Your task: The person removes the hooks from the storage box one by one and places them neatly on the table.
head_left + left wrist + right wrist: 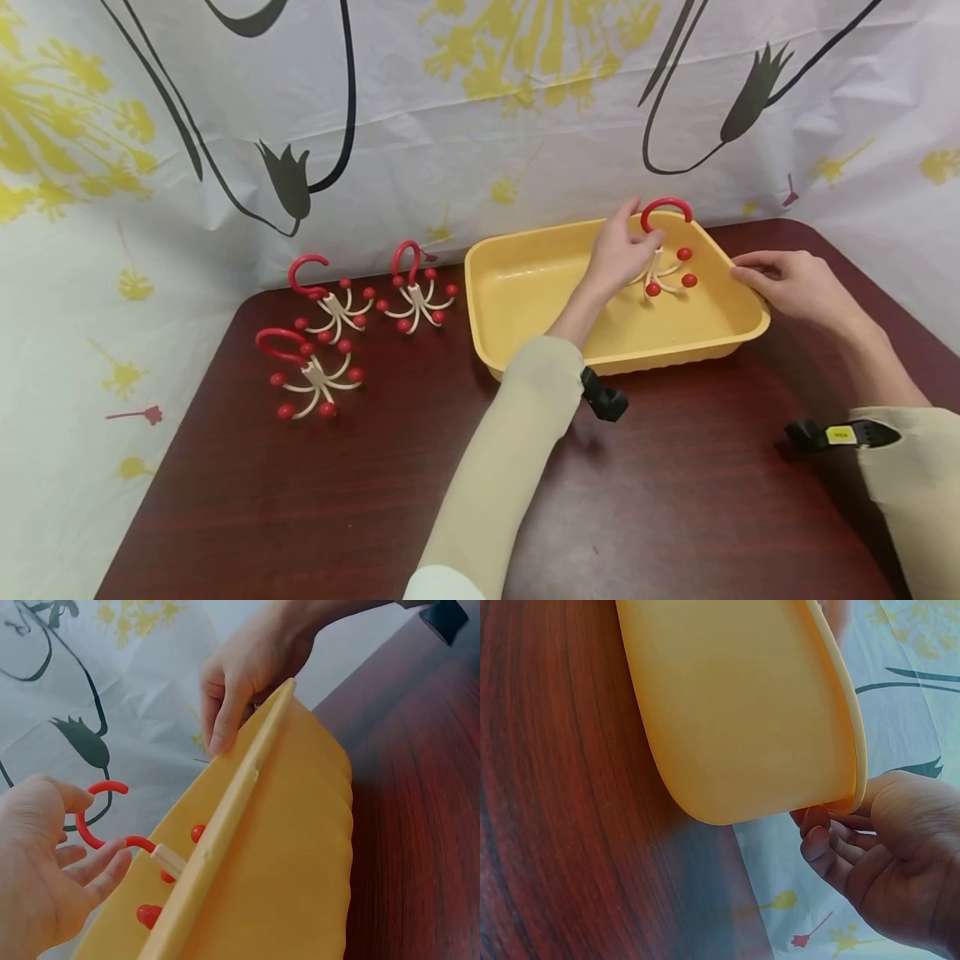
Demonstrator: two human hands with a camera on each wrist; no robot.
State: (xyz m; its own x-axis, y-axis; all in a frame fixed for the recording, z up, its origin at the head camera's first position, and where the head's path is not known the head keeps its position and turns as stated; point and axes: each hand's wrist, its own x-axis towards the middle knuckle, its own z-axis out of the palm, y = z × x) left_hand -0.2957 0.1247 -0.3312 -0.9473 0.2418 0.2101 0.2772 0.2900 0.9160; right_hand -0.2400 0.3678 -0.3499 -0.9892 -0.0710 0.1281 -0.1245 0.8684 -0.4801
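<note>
A hook hanger (654,271), with a red hook on top and cream curved arms tipped with red balls, is inside the right part of a yellow plastic tray (517,337). My left hand (621,250) holds it by its red hook (82,825), as the left wrist view shows; the tray wall hides most of its arms there. At the tray's right end, my right hand (798,287) grips the rim, with curled fingers (821,847) below the edge in the right wrist view.
Left of the tray on the dark wood table (300,500) stand three similar hangers: one near the tray (416,304), one behind left (333,308) and one in front (315,379). A white patterned sheet (420,125) hangs behind and beside the table.
</note>
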